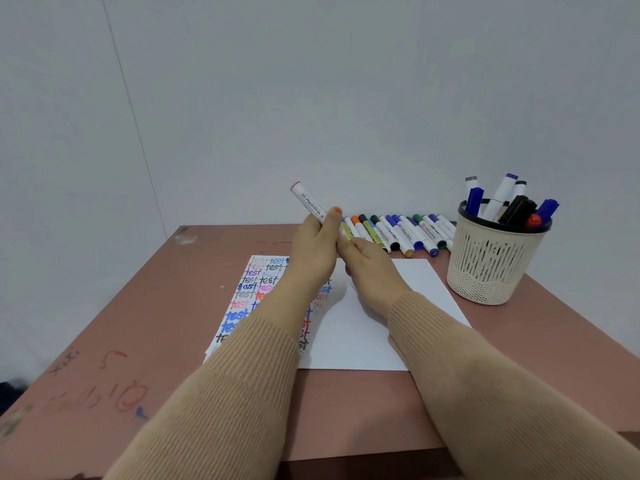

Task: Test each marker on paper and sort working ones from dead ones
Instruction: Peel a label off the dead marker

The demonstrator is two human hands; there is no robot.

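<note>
Marker (307, 201) is clasped in the left grip (311, 251), the state of the right grip (370, 271) cannot be told; tugged carelessly, it could be flung off the bench (166, 313).

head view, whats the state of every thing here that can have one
white marker: raised, tilted, held by left hand
right hand: at marker's lower end, grip hidden
row of markers: lying side by side, capped
basket: upright, holding markers
test sheet: covered with "test" words
white sheet: blank where visible
</note>
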